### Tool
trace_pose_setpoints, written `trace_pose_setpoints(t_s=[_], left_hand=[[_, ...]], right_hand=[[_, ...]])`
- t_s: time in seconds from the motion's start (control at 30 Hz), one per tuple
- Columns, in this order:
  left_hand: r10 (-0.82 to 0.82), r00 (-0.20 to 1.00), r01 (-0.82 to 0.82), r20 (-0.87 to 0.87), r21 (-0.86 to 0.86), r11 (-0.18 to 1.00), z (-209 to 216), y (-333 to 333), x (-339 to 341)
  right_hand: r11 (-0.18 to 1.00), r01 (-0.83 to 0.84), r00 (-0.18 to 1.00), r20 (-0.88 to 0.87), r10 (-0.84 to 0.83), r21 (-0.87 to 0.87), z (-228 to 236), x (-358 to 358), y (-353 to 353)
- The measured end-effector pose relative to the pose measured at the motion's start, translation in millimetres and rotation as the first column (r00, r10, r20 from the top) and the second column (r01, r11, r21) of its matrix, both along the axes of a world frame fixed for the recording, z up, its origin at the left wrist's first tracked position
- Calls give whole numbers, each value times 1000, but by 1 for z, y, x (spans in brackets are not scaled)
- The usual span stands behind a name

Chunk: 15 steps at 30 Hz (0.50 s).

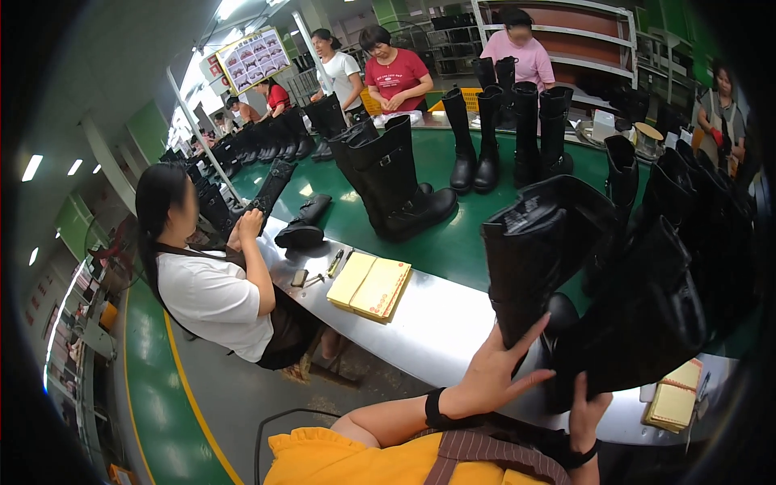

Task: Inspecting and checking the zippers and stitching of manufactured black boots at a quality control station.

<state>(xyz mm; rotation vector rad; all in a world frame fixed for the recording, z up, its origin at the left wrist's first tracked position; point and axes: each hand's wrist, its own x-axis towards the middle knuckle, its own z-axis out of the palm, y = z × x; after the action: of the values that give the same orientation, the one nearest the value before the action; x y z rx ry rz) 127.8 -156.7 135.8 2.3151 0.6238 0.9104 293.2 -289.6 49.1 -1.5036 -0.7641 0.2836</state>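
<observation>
At the near right, a tall black boot (630,323) leans over the metal edge of the bench, its shaft opening tipped to the upper right. My right hand (588,416) is against its underside, part of its fingers hidden by the leather. My left hand (489,376) has its fingers spread, reaching to the lower part of a second black boot (525,263), which stands upright with its top folded open. Both wrists wear black bands. Where the two boots meet, their feet are mostly hidden.
A stack of yellow paper sheets (369,285) lies left of me; another yellow stack (675,396) is at the right. More black boots (396,182) stand on the green belt (323,186). A seated co-worker (210,275) handles a boot at left. Others stand across the belt.
</observation>
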Motion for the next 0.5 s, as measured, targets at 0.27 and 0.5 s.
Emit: trace_pose_setpoints(t_s=[0.27,0.5], left_hand=[[207,906,-304,371,226,926,-59,15,1],[241,864,-449,441,459,767,-113,25,1]], right_hand=[[913,396,892,194,-408,99,-17,64,-77],[930,366,913,186,-364,24,-24,67,-80]])
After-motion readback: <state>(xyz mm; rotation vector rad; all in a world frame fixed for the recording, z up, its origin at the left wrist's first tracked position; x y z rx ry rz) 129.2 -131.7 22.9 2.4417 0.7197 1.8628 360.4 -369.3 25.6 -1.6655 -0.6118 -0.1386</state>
